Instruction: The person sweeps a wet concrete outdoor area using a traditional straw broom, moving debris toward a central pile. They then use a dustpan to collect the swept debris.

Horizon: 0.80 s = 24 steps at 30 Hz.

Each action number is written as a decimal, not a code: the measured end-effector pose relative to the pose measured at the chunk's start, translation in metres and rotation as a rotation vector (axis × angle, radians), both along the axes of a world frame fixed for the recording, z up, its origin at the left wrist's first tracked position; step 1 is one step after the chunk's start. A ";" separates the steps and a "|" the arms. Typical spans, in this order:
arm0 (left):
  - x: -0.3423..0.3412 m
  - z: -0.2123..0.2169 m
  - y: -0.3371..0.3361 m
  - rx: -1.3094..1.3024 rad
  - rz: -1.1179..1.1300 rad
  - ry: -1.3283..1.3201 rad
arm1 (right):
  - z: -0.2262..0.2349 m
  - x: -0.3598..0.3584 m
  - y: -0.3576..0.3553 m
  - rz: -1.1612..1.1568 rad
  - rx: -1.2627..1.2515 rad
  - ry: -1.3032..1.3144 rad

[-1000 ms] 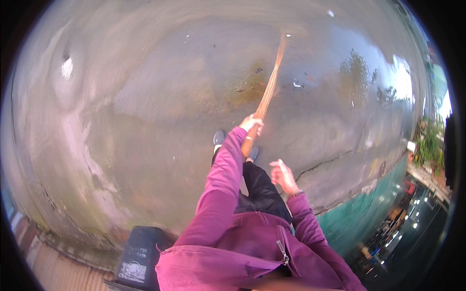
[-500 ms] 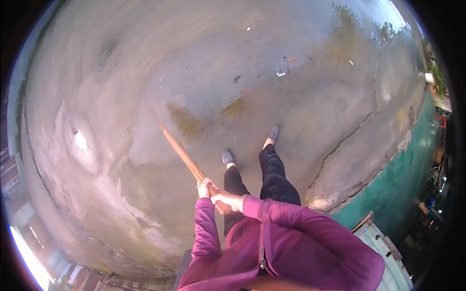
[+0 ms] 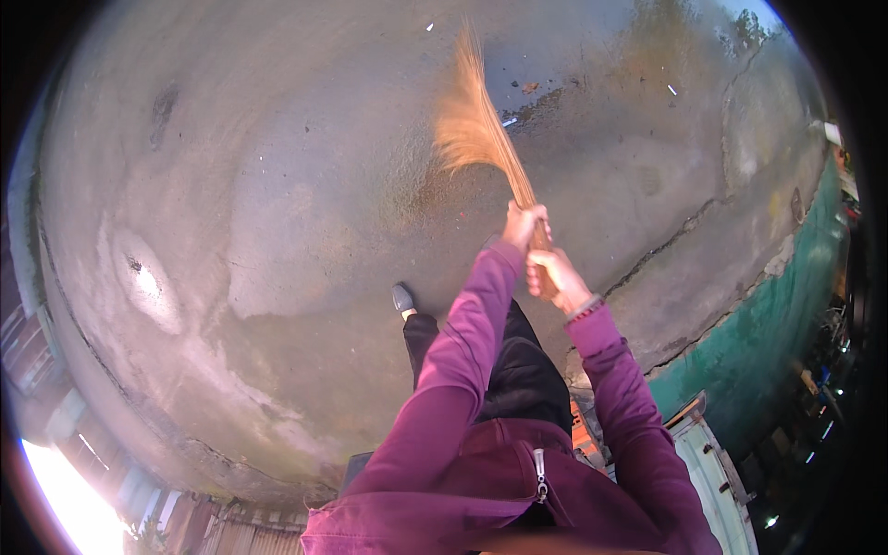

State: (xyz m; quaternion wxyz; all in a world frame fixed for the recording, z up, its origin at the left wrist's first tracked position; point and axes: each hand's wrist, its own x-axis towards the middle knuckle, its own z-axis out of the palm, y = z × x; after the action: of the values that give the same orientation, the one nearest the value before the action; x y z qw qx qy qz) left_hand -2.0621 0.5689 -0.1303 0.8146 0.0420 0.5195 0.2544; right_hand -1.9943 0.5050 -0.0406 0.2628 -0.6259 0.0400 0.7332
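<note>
Both my hands grip a long bundled-twig broom (image 3: 511,159) held out in front of me. My left hand (image 3: 525,227) is closed round it higher up, and my right hand (image 3: 559,277) is closed round its butt end, just nearer to my body. The bristles fan out to the left at the far end, over wet concrete. Small white scraps and dark bits lie by the bristles, among them a white scrap (image 3: 510,122) just right of the broom and a reddish scrap (image 3: 530,88) beyond it.
Wet, cracked concrete ground (image 3: 305,231) spreads all round my feet. A green painted strip (image 3: 740,356) runs along the right. Behind me on the right stands a pale green box-like thing (image 3: 710,476), with orange bricks or blocks (image 3: 585,435) beside it. My left shoe (image 3: 402,297) shows.
The broom has swung from the left over to the right and farther ahead, both hands moving with it. Debris near its bristles has shifted. My right foot is now hidden behind my arms.
</note>
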 end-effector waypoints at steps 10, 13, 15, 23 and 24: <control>-0.076 0.081 -0.119 -0.074 0.092 0.365 | 0.041 -0.046 -0.100 0.180 -0.065 0.365; -0.054 0.072 -0.134 -0.304 0.161 0.374 | 0.040 -0.010 -0.105 0.208 -0.206 0.474; -0.010 0.059 -0.131 -0.425 0.190 0.229 | 0.036 0.036 -0.085 0.229 -0.285 0.411; 0.250 0.009 0.000 0.011 -0.193 -0.079 | 0.030 0.242 0.002 -0.108 0.022 -0.063; 0.253 0.005 0.028 0.007 -0.270 -0.105 | 0.019 0.232 0.019 -0.158 0.074 -0.148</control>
State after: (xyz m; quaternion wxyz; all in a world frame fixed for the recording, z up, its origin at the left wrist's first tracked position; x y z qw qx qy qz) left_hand -1.8089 0.5969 -0.1249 0.8674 0.1010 0.4649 0.1461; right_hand -1.7620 0.5237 -0.0212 0.3449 -0.6632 0.0429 0.6629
